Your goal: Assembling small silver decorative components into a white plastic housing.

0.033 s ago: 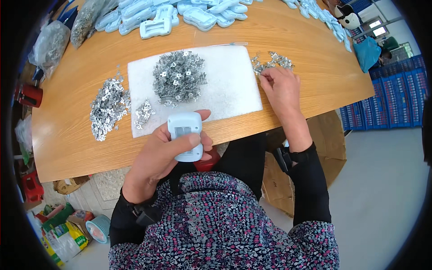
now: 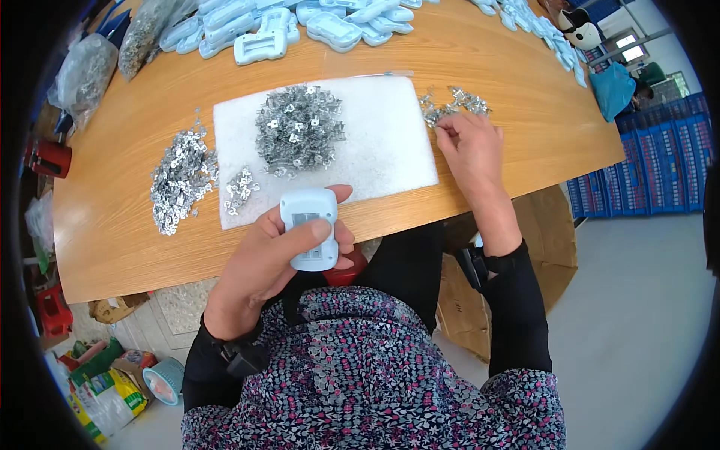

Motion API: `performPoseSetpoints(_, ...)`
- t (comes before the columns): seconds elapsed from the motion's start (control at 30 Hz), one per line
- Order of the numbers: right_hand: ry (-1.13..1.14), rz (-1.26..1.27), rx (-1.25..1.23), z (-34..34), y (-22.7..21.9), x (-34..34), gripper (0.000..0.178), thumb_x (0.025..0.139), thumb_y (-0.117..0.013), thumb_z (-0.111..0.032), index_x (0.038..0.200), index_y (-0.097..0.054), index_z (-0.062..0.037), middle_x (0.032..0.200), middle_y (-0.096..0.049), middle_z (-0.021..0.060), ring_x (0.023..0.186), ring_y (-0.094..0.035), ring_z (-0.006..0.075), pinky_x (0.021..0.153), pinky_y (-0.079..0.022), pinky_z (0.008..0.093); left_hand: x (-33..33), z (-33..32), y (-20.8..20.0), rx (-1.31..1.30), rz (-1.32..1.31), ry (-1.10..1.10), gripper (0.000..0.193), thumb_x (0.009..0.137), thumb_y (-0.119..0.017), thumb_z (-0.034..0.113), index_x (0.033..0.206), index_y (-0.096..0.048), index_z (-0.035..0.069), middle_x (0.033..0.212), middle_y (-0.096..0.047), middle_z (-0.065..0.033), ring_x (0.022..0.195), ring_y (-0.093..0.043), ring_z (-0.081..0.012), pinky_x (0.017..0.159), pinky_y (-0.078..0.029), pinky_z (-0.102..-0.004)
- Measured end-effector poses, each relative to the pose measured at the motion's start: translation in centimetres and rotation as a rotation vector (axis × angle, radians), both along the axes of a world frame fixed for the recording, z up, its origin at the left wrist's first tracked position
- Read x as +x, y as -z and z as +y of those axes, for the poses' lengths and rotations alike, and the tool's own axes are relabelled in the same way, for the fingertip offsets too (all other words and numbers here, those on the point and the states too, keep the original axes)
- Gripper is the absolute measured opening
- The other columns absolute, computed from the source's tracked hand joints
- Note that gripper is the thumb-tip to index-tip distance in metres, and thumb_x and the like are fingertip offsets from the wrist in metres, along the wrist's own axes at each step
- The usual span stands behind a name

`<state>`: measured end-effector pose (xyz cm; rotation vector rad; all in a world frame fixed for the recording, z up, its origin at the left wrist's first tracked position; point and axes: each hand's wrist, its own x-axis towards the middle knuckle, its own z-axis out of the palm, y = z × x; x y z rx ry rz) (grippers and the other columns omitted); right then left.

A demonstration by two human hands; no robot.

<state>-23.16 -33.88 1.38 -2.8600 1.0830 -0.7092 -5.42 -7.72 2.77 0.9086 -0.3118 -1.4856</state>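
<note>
My left hand [image 2: 259, 259] is closed around a light-blue plastic casing [image 2: 309, 201], held just in front of the table's near edge. The thumb presses across the casing's recessed middle, hiding part of it. My right hand [image 2: 474, 146] reaches over the table beside a white foam sheet [image 2: 382, 135]. Its thumb and forefinger are pinched together at the near side of a small heap of metal clips [image 2: 469, 101]; whatever sits between the fingertips is too small to make out. A large mound of metal contact pieces [image 2: 298, 129] lies on the foam, with a few more pieces [image 2: 240, 189] near its left edge.
A pile of flat metal pieces [image 2: 180, 176] lies left of the foam on the wooden table [image 2: 150, 259]. Many light-blue casings [image 2: 334, 30] are heaped at the back. Clear bags [image 2: 84, 71] stand far left. An open cardboard box [image 2: 544, 240] is below the right edge.
</note>
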Motion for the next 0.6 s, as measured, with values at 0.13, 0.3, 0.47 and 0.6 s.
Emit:
performPoseSetpoints(0.13, -0.010, -0.090, 0.044, 0.2, -0.3, -1.2, 0.005, 0.084, -0.072, -0.011, 0.089, -0.070, -0.0085, 0.082, -0.067, 0.0020, 0.084, -0.060, 0.0227, 0.083, -0.040, 0.0363, 0.5, 0.0, 0.3, -0.018, 0.047, 0.020, 0.057, 0.094, -0.064, 0.017, 0.143, -0.044, -0.003, 0.099, -0.069, -0.0152, 0.092, -0.069, -0.0256, 0.083, -0.061, -0.0442)
performPoseSetpoints(0.3, -0.267, -0.232, 0.285, 1.9, -0.8, -0.4, 0.008, 0.084, -0.072, -0.008, 0.091, -0.070, -0.0059, 0.080, -0.065, 0.0035, 0.083, -0.060, 0.0219, 0.078, -0.043, 0.0344, -0.3, -1.5, -0.4, 0.021, 0.008, 0.012, 0.055, 0.095, -0.062, 0.013, 0.144, -0.043, -0.002, 0.100, -0.069, -0.0132, 0.093, -0.069, -0.0238, 0.083, -0.061, -0.0444)
performPoseSetpoints(0.47, -0.400, -0.066, 0.170, 2.5, -0.2, 0.6, 0.010, 0.083, -0.072, -0.006, 0.093, -0.070, -0.0029, 0.083, -0.066, 0.0069, 0.082, -0.061, 0.0214, 0.077, -0.047, 0.0343, -0.6, -1.8, -0.2, 0.015, 0.010, 0.008, 0.054, 0.096, -0.060, 0.014, 0.145, -0.043, -0.002, 0.100, -0.069, -0.0124, 0.092, -0.069, -0.0223, 0.084, -0.060, -0.0446)
performPoseSetpoints(0.6, -0.320, -0.116, 0.251, 2.9, 0.1, 0.3, 0.012, 0.084, -0.073, -0.007, 0.095, -0.070, -0.0029, 0.084, -0.067, 0.0082, 0.081, -0.061, 0.0220, 0.076, -0.048, 0.0347, -0.4, -1.5, 0.6, -0.022, 0.061, -0.017, 0.055, 0.104, -0.044, 0.034, 0.146, -0.041, -0.002, 0.102, -0.069, -0.0136, 0.092, -0.069, -0.0236, 0.084, -0.060, -0.0457)
